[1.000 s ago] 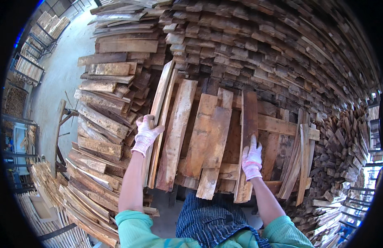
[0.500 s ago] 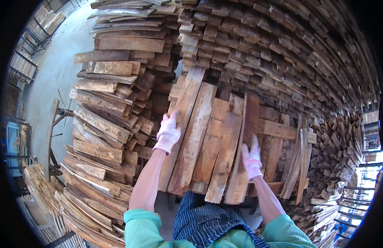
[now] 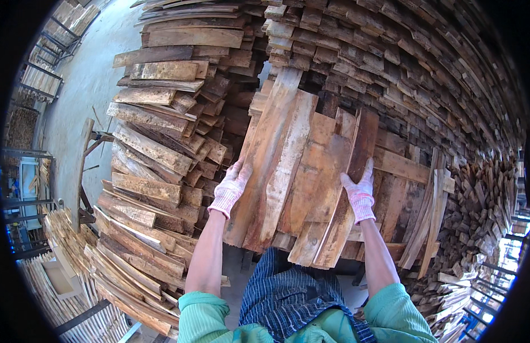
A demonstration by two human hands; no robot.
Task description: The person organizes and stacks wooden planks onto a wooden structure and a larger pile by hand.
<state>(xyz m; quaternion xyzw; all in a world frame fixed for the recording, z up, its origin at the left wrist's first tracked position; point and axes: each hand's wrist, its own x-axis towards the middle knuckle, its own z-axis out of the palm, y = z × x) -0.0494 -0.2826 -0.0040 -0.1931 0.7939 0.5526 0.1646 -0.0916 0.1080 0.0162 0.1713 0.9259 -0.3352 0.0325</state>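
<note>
Closer together now, a left hand (image 3: 232,187) and right hand (image 3: 359,194) wear pinkish-white knit gloves; a long light-brown wooden plank (image 3: 259,157) has turned broad-face up, and a dark-brown wooden plank (image 3: 365,136) has closed toward tan wooden boards (image 3: 319,177).

Matt wooden boards (image 3: 296,143) — rough and grainy, knitted cloth gloves (image 3: 229,188) (finely ribbed), matt cloth apron (image 3: 290,291), smooth floor (image 3: 96,74)

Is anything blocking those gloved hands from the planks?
Nothing visible is: the left hand is at the edge of a long plank, the right hand at a plank darkened toward its far end. Other planks lie between those two.
</note>
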